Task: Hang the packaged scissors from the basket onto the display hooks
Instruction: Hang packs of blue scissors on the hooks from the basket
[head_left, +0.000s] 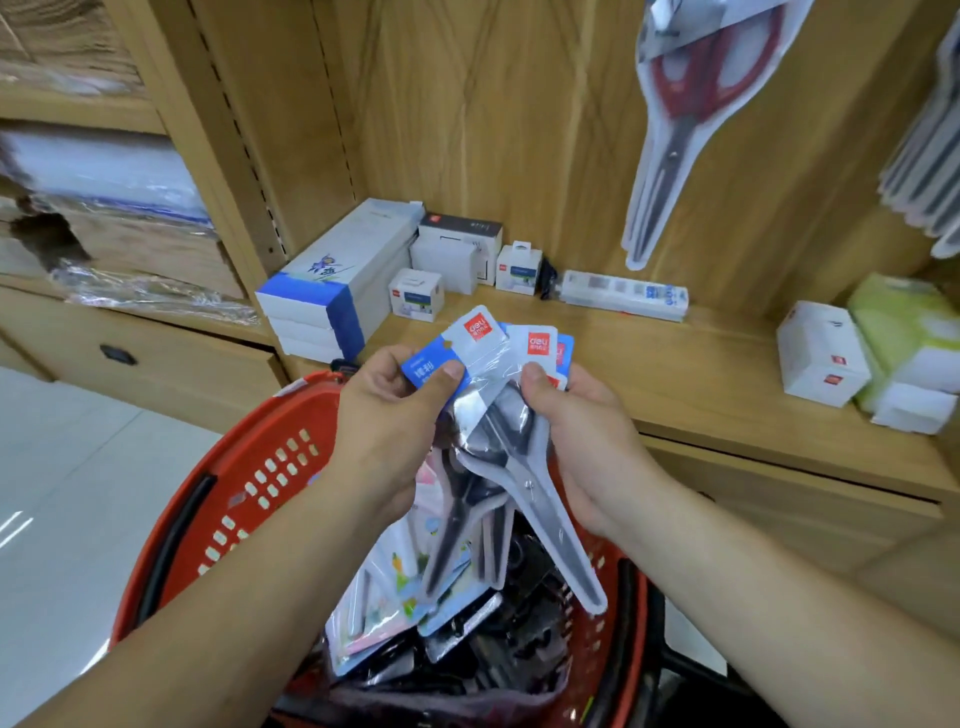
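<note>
Both hands grip a bunch of scissor packs (498, 415) over the red basket (249, 483). The left hand (395, 410) has its fingers curled round one side. The right hand (576, 431) has its fingers curled round the other.

Packaged scissors (511, 467), black-handled in clear sleeves with blue-and-red headers, fan blades-down at centre, above the red basket (249, 483) at 6 o'clock holding more packs. A red-handled pack (675, 156) hangs at 1 o'clock.

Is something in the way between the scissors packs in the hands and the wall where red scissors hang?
Nothing visible. The left hand and right hand hold the packaged scissors above the basket; open air leads up to the hanging red scissors. The small boxes stand lower, on the shelf. The hooks are not seen.
</note>
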